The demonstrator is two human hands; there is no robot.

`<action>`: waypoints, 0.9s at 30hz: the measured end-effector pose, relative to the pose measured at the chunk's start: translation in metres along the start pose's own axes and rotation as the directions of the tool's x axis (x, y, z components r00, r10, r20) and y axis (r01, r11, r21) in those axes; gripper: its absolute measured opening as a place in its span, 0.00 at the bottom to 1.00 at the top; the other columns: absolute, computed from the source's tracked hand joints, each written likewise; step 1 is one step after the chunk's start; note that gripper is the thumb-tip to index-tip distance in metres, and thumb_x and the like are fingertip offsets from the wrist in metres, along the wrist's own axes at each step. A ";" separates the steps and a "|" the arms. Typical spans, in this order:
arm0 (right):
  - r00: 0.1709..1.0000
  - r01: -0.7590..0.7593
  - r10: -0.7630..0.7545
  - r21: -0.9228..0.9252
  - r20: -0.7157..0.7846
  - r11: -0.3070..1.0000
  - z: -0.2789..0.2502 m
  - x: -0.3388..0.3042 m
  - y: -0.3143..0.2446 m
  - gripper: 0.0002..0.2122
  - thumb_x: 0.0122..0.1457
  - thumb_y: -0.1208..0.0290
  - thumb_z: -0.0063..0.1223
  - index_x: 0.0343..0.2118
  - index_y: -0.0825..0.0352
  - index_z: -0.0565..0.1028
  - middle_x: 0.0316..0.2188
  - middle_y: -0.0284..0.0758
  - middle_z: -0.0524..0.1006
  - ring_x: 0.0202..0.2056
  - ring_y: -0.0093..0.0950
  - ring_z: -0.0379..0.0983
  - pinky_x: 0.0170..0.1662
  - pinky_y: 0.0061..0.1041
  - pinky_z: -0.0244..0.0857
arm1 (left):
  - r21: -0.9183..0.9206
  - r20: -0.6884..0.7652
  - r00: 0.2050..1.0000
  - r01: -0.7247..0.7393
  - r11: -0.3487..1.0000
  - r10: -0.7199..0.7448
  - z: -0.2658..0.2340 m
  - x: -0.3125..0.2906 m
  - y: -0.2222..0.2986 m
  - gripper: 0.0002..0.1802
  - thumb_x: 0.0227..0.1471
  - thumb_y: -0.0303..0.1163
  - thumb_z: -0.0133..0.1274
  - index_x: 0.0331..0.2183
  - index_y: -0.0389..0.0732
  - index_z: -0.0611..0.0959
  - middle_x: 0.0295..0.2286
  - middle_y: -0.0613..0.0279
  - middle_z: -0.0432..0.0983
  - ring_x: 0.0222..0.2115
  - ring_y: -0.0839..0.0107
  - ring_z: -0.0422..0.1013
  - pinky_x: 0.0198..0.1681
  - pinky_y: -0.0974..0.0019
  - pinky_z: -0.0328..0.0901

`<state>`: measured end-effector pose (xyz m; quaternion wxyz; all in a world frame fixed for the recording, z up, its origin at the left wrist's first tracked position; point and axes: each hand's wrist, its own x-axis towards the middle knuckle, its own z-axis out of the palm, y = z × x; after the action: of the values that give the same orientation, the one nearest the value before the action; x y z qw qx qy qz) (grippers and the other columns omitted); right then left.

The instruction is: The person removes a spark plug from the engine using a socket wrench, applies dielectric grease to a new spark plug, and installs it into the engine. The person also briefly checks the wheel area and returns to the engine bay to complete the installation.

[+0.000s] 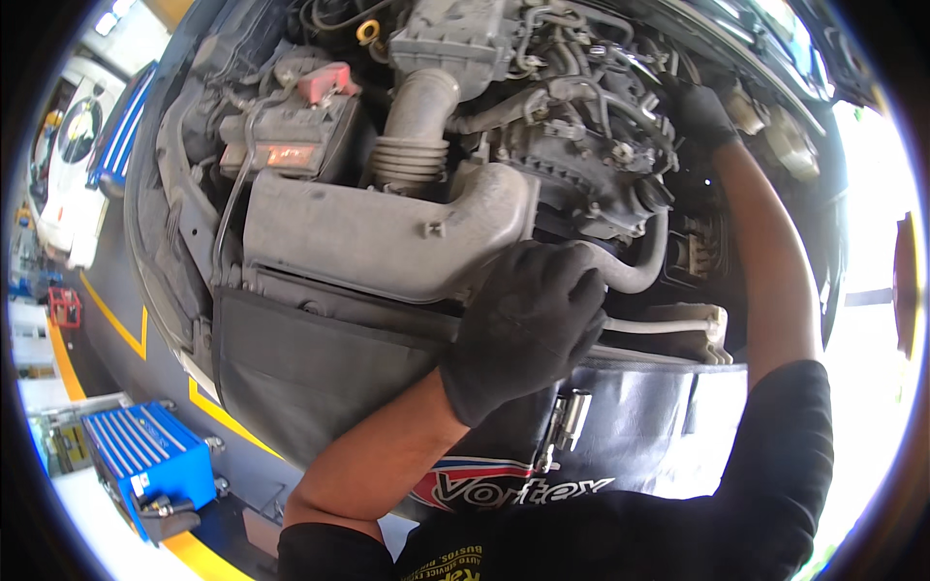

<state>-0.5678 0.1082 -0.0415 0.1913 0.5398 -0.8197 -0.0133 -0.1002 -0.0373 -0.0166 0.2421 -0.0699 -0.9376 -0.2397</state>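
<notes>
My left hand (523,324), in a black glove, is curled closed over the front edge of the engine bay. It sits against the elbow of the grey plastic air intake duct (349,232), beside a black hose (635,271). Whatever its fingers hold, if anything, is hidden. On the far right, my right hand (705,118), gloved in black too, reaches down beside the engine (572,145). Its fingers disappear among dark parts near the engine's right side. A ribbed intake hose (412,145) rises from the duct to the air filter box (450,44).
A black fender cover (320,353) drapes over the car's front, with shiny metal sockets (572,423) resting on it. The battery (291,136) with a red terminal cover (325,82) is at left. A blue tool cart (145,460) stands on the floor, lower left.
</notes>
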 end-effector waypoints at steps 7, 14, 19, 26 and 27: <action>0.982 0.024 0.009 -0.173 0.187 0.985 -0.019 0.003 -0.081 0.17 0.66 0.65 0.48 0.53 0.68 0.72 0.28 0.50 0.81 0.28 0.50 0.80 0.32 0.48 0.75 | 0.095 -0.019 1.000 0.014 0.995 -0.012 -0.009 -0.003 0.007 0.19 0.52 0.41 0.61 0.43 0.40 0.81 0.47 0.56 0.72 0.45 0.58 0.71 0.50 0.52 0.66; 0.962 -0.251 0.253 -0.032 0.105 0.967 -0.037 0.014 -0.123 0.10 0.65 0.69 0.49 0.43 0.68 0.77 0.36 0.48 0.82 0.34 0.46 0.82 0.37 0.47 0.77 | 0.060 0.001 1.000 0.028 0.998 -0.028 -0.005 -0.005 0.007 0.19 0.53 0.42 0.61 0.42 0.41 0.81 0.48 0.56 0.71 0.45 0.57 0.70 0.51 0.52 0.65; 0.979 -0.157 0.156 -0.003 0.133 0.988 -0.023 0.003 -0.057 0.16 0.71 0.58 0.44 0.55 0.59 0.74 0.31 0.46 0.83 0.34 0.48 0.82 0.35 0.50 0.74 | 0.050 -0.024 0.999 0.040 0.998 -0.039 -0.003 -0.006 0.004 0.18 0.53 0.42 0.61 0.42 0.41 0.81 0.48 0.57 0.71 0.45 0.56 0.70 0.51 0.52 0.65; 0.991 0.069 -0.058 -0.084 0.123 0.994 -0.027 0.007 -0.038 0.11 0.64 0.65 0.47 0.38 0.60 0.81 0.34 0.42 0.84 0.32 0.44 0.82 0.34 0.45 0.77 | 0.044 -0.019 1.000 -0.015 0.999 0.015 -0.002 -0.001 0.004 0.19 0.54 0.41 0.61 0.44 0.41 0.82 0.47 0.57 0.74 0.44 0.57 0.72 0.50 0.51 0.67; 0.970 0.174 -0.137 -0.175 0.201 0.969 -0.035 0.008 -0.049 0.10 0.62 0.67 0.49 0.38 0.61 0.82 0.36 0.43 0.84 0.32 0.42 0.83 0.31 0.42 0.77 | 0.037 -0.027 0.999 -0.023 0.999 0.024 -0.003 0.001 0.004 0.19 0.54 0.41 0.61 0.44 0.40 0.83 0.47 0.57 0.74 0.44 0.57 0.73 0.49 0.51 0.67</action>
<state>-0.5157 0.0873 -0.0179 0.1625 0.5781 -0.7839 -0.1577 -0.0988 -0.0356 -0.0122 0.2589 -0.0732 -0.9376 -0.2202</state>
